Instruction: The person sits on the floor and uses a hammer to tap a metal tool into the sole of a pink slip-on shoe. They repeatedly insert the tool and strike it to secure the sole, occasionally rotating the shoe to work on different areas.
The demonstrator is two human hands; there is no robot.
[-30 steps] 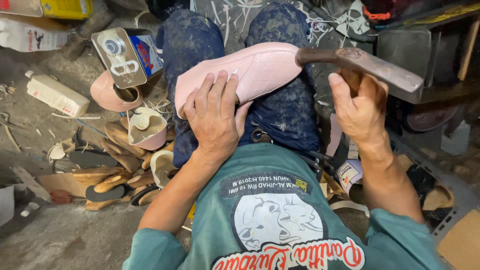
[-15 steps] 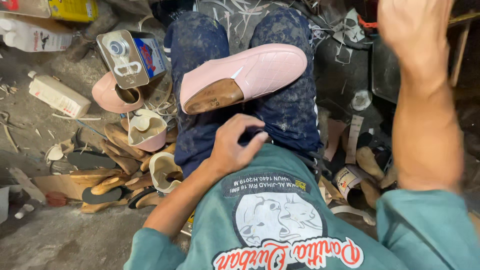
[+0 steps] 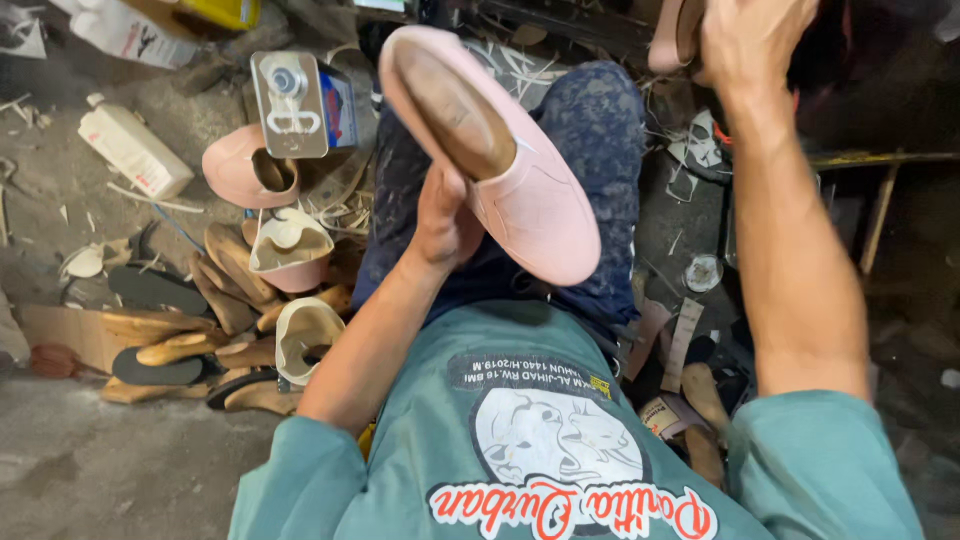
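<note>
My left hand (image 3: pixel 445 215) grips a pink slip-on shoe (image 3: pixel 535 205) by its heel end and holds it up over my lap, sole side turned toward me. The brown bottom of the last (image 3: pixel 455 110) shows inside its lasted edge. My right hand (image 3: pixel 755 40) is raised at the top edge of the view, fingers closed around a second pink shoe piece (image 3: pixel 668 35) that is mostly cut off by the frame. My legs in dark speckled trousers (image 3: pixel 610 130) lie under the shoe.
On the floor to the left stand a metal can (image 3: pixel 300 100), a white bottle (image 3: pixel 135 150), two pink uppers (image 3: pixel 240 165) (image 3: pixel 290 255) and a pile of wooden lasts and soles (image 3: pixel 200 340). Scraps and tools lie at the right (image 3: pixel 690 330).
My right hand let go of the hammer and rose to the top, where it now grips a pink piece. My left hand took the pink shoe off my lap and tilted it up.
</note>
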